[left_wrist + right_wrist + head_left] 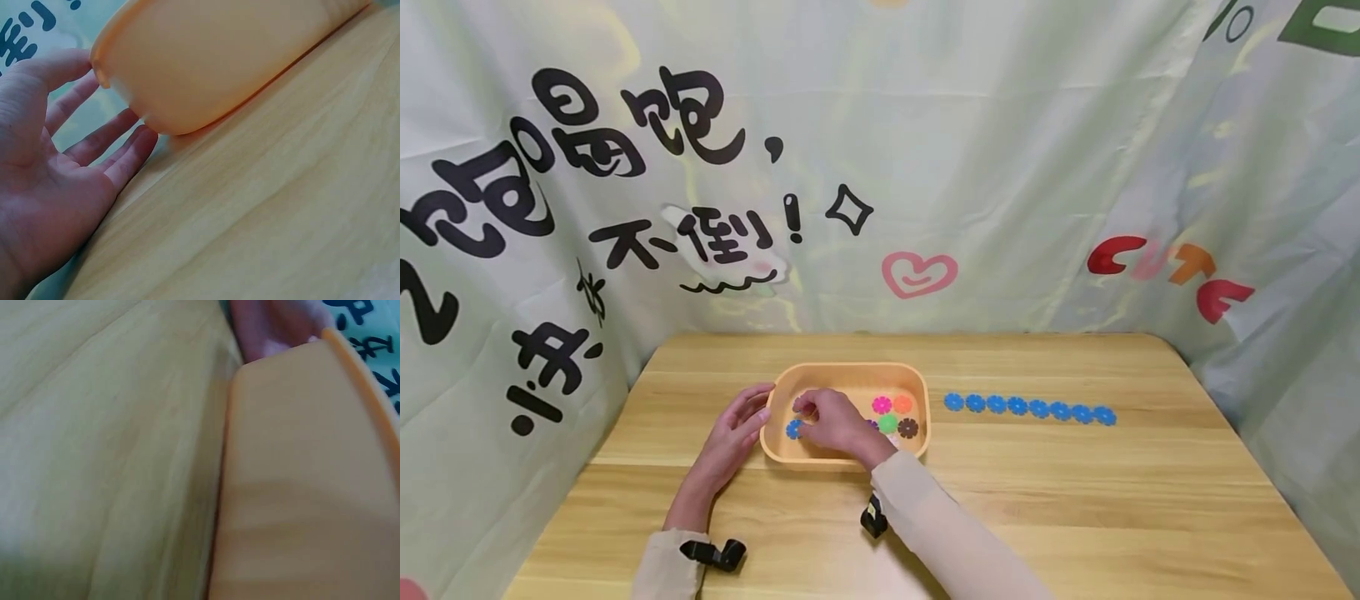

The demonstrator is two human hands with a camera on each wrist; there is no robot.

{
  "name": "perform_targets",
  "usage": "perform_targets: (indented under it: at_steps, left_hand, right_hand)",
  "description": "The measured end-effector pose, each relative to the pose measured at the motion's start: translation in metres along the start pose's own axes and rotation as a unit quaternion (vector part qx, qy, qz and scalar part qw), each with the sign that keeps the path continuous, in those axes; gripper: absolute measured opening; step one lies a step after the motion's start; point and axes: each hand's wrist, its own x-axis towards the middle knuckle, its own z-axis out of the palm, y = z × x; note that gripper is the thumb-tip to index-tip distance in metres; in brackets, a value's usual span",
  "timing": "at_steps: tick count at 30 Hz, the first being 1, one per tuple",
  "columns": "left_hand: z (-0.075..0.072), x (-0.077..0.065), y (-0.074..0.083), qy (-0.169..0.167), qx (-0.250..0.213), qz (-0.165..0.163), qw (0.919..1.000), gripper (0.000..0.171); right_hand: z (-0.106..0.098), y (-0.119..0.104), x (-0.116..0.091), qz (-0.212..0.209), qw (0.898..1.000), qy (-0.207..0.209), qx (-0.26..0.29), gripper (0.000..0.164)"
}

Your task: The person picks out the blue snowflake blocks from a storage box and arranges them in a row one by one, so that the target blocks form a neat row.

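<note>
An orange plastic bin [850, 368] sits on the wooden table and holds several small notched discs. My left hand [735, 435] rests against the bin's left end, thumb at the rim and the other fingers, fairly straight, along the outer wall [187, 69]. Over the bin's left half is my right hand [835, 423], reaching inside with fingers bent downward; whether they pinch a disc is hidden. Beside those fingers lies a blue disc [793, 429]. Pink [882, 405], orange [902, 404], green [887, 423] and brown [907, 428] discs lie in the right half.
Right of the bin, a row of several blue discs [1017, 406] runs across the wooden table [1075, 483]. A printed curtain [1000, 167] hangs behind and at both sides. Black wrist cameras [713, 554] are strapped at both sleeves.
</note>
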Motion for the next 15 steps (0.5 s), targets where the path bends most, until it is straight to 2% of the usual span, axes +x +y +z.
perform_targets:
  at_steps: [7, 15]
  left_hand:
    - [-0.0010, -0.0004, 0.0029, 0.002, 0.012, -0.003, 0.9999, 0.049]
    - [-0.0015, 0.0007, -0.0008, -0.002, 0.014, 0.001, 0.9999, 0.048]
  right_hand:
    - [0.0051, -0.0006, 0.0055, -0.018, 0.993, -0.043, -0.107, 0.031]
    - [0.0048, 0.0003, 0.0042, -0.022, 0.992, -0.043, -0.116, 0.020]
